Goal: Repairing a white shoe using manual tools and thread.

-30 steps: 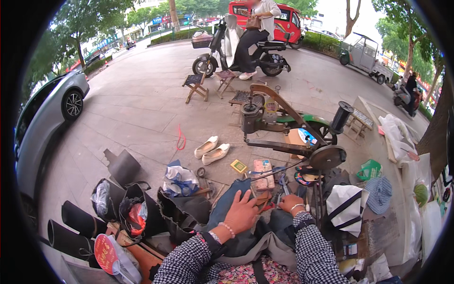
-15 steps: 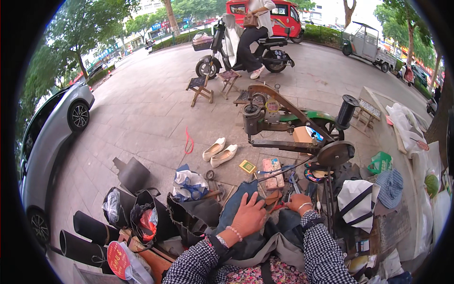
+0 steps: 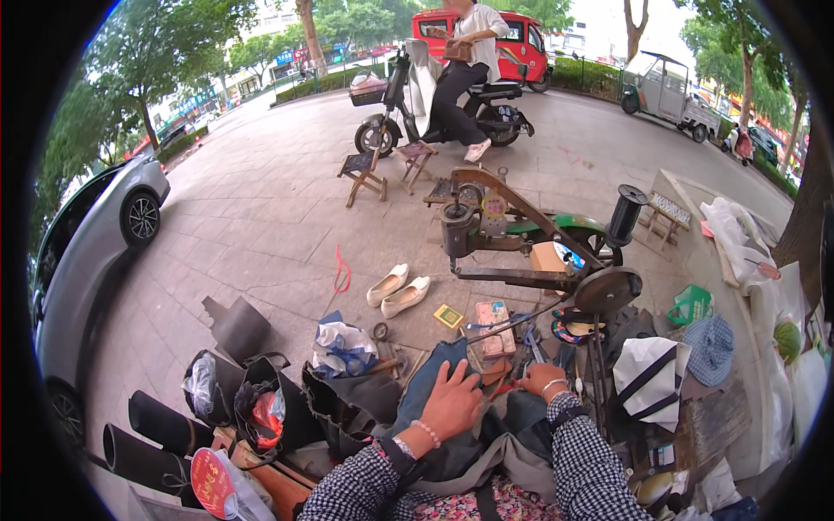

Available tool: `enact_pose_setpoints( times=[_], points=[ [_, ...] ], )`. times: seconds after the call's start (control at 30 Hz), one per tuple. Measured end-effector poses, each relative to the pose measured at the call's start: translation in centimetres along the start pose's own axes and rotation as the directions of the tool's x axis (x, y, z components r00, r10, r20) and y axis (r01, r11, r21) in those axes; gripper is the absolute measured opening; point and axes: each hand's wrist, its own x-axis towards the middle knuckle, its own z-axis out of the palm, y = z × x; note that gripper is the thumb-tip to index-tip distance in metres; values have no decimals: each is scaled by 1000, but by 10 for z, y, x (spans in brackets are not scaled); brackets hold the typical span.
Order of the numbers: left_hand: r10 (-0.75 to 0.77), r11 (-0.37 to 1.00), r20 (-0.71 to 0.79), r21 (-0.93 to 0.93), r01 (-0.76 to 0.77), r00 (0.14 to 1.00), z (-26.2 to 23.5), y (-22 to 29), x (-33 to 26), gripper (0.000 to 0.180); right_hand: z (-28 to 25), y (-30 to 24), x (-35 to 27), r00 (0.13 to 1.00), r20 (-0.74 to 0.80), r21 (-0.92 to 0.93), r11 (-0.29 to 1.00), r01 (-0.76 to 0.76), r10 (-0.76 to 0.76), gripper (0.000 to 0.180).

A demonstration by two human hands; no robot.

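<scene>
Across my lap lies a bluish-grey denim-like cloth (image 3: 423, 382), with a grey cloth (image 3: 512, 458) below it. My left hand (image 3: 447, 405) rests on the blue cloth, palm down with fingers spread. My right hand (image 3: 543, 380) is curled closed at the cloth's right side, its fingertips pointing down among the tools. A small bit of red shows by its fingers, but what they hold is too hidden to name. Just beyond lie brown leather scraps (image 3: 496, 369), a pair of pliers-like tools (image 3: 534, 347) and a worn pink-and-white box (image 3: 494, 328).
A hand-cranked shoe-stitching machine (image 3: 521, 226) stands ahead right. White flat shoes (image 3: 405, 295) sit on the paving. Dark open bags (image 3: 265, 395) are on my left, a white tote (image 3: 647, 379) and blue cap (image 3: 711, 349) on my right. A person (image 3: 469, 52) sits on a scooter (image 3: 508, 113) beyond folding stools (image 3: 362, 165).
The whole view has shifted slightly, with nearby things appearing a little further left. Both hands stay in nearly the same place on the cloth.
</scene>
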Motion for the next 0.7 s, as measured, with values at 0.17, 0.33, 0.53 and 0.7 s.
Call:
enact_pose_setpoints(
  times=[0.17, 0.33, 0.53, 0.7],
  points=[
    [4, 1000, 10, 15, -5, 1000, 1, 1, 1, 17, -2, 1, -1, 1000, 24, -3, 1000, -1, 1, 38],
    [4, 1000, -6, 6, -4, 1000, 1, -1, -2, 17, -8, -5, -6, 999, 50, -17, 1000, -17, 18, 39],
    [-9, 1000, 34, 24, 8, 999, -1, -1, -3, 18, -3, -3, -3, 999, 49, 7, 1000, 5, -5, 35],
    [-17, 999, 61, 43, 14, 998, 0, -2, -2, 20, -7, -4, -5, 999, 41, -7, 1000, 7, -6, 34]
  ],
)
